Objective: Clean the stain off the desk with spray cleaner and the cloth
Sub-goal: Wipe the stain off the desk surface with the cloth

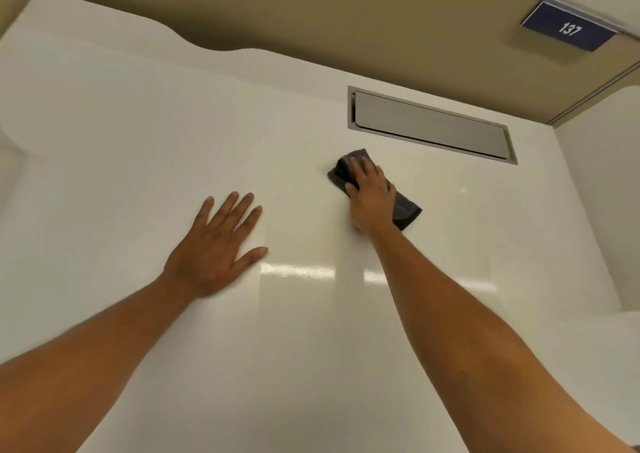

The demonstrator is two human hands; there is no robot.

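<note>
A dark grey cloth (407,208) lies folded on the white desk (138,140), a little in front of the cable hatch. My right hand (370,196) presses flat on top of the cloth, fingers closed over it, covering its middle. Its ends stick out past my fingertips and beside my wrist. My left hand (218,244) rests palm down on the bare desk to the left, fingers spread, holding nothing. No stain shows on the desk surface. No spray bottle is in view.
A grey metal cable hatch (429,125) is set flush into the desk behind the cloth. A tan partition (311,19) runs along the back with a blue sign (569,29) reading 137. A white side panel (602,192) stands at the right.
</note>
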